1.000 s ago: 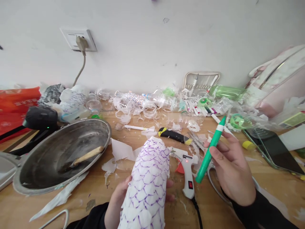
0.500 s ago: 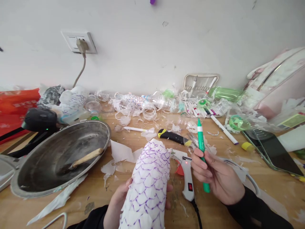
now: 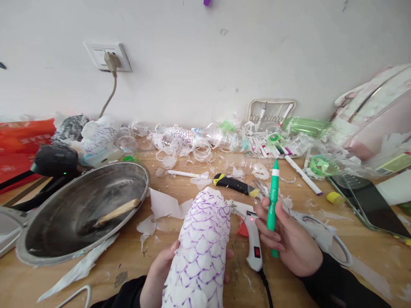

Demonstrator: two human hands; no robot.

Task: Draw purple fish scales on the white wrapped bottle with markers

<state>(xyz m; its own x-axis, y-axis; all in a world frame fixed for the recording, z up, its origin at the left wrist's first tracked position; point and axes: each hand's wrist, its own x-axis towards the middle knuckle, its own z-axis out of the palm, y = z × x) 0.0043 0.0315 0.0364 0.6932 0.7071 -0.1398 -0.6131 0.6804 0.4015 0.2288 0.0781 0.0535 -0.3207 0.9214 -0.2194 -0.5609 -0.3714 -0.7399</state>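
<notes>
My left hand (image 3: 162, 267) is wrapped around a white paper-covered fish body (image 3: 201, 252), which has purple scale outlines drawn over it. Its fingertips come out on the far side, and the lower end runs out of the picture. Between the thumb and fingers of my right hand (image 3: 290, 241) is a green acrylic marker (image 3: 272, 209), upright with its green tip end pointing up. The marker is apart from the fish body. Between the two lies a white glue gun (image 3: 254, 244) with a small red light lit and a black cord.
At left stands a metal pan (image 3: 90, 214) with a wooden-handled brush (image 3: 117, 212) in it. A utility knife (image 3: 234, 185) lies behind the fish body. Plastic bottles, paper scraps and markers line the wall. To the right are a phone (image 3: 369, 205) and a backpack (image 3: 375, 111).
My right hand has turned the green marker more upright and shifted it slightly right, so its lettering shows. The left hand and fish body have hardly moved.
</notes>
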